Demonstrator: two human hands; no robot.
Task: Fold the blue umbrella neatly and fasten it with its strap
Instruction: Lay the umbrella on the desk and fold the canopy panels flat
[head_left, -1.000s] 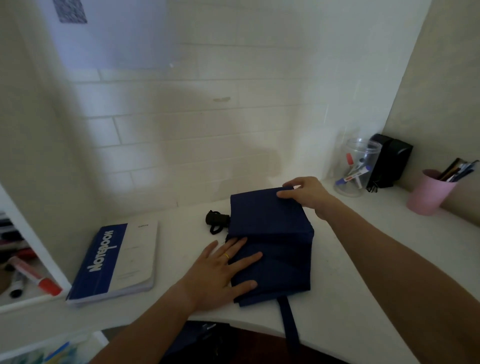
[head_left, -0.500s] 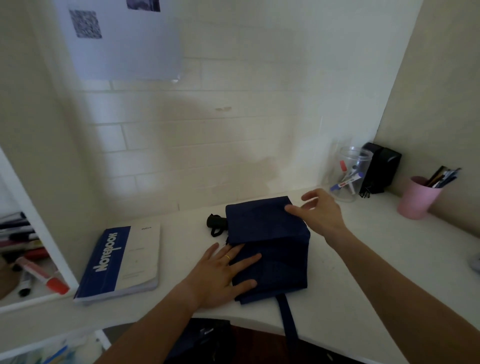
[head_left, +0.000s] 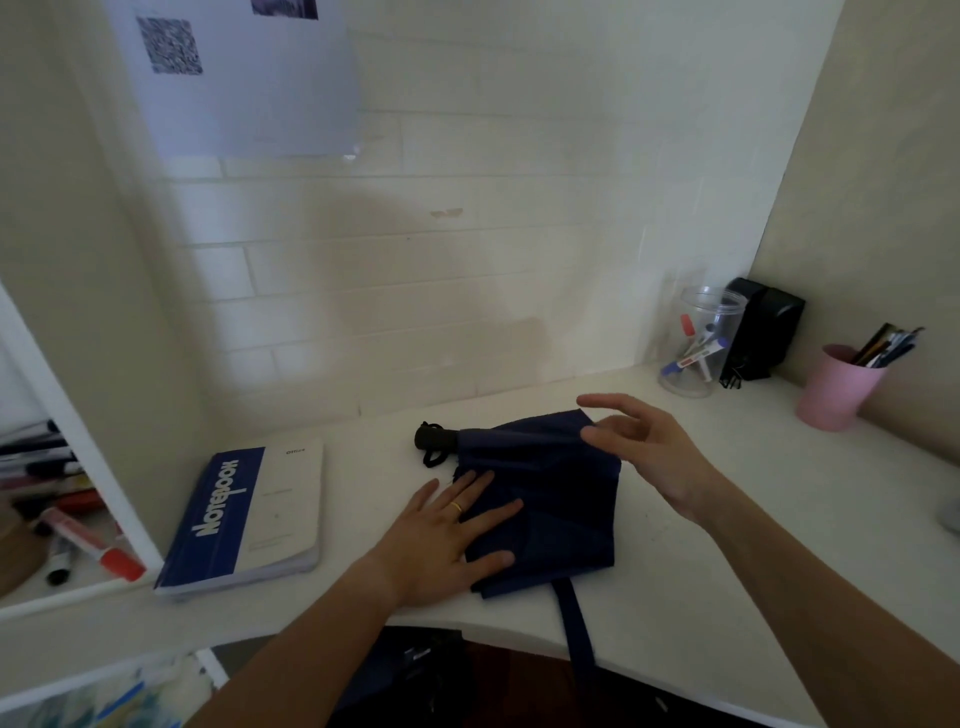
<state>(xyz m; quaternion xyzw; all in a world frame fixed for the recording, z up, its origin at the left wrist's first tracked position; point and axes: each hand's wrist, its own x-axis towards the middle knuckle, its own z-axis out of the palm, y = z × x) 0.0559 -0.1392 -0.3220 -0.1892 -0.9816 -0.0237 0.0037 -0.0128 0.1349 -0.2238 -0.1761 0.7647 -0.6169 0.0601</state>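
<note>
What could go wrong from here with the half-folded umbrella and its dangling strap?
1. The right hand hovers open above the dark blue fabric umbrella; only the flat left hand pins it, so the folds may spring loose.
2. The blue strap hangs over the white desk edge and could snag.

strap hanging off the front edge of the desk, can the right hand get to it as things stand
Probably yes. The right hand hovers open and empty above the umbrella, and nothing lies between it and the strap. The left hand presses the fabric, clear of that path.
</note>
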